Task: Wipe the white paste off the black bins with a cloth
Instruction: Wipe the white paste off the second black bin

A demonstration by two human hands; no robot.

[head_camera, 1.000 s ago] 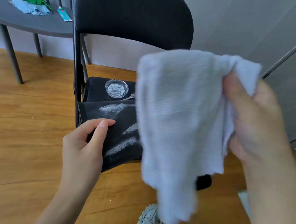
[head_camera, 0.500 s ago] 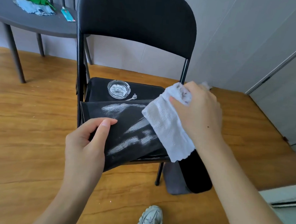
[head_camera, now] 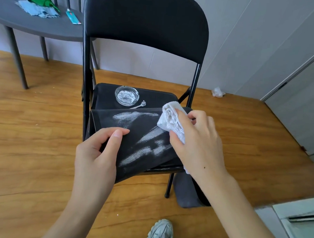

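Observation:
A black fabric bin [head_camera: 134, 128] lies tilted on the seat of a black folding chair [head_camera: 161, 99], its upper side streaked with white paste [head_camera: 143, 152]. My left hand [head_camera: 98, 155] grips the bin's near left corner, thumb on top. My right hand [head_camera: 195, 144] holds a bunched white cloth [head_camera: 170, 119] and presses it on the bin's right side, next to the streaks. A second dark bin [head_camera: 187, 193] sits on the floor beneath my right forearm, partly hidden.
A glass dish of white paste [head_camera: 127, 95] and a small spoon [head_camera: 140, 105] sit on the seat behind the bin. A grey table [head_camera: 39, 27] at back left carries cloths and a tube. Wooden floor, my shoe [head_camera: 160, 233], a crumpled tissue [head_camera: 217, 92].
My right hand brought the cloth down from in front of the camera onto the bin's right side and bunched it smaller. My left hand kept its grip on the bin.

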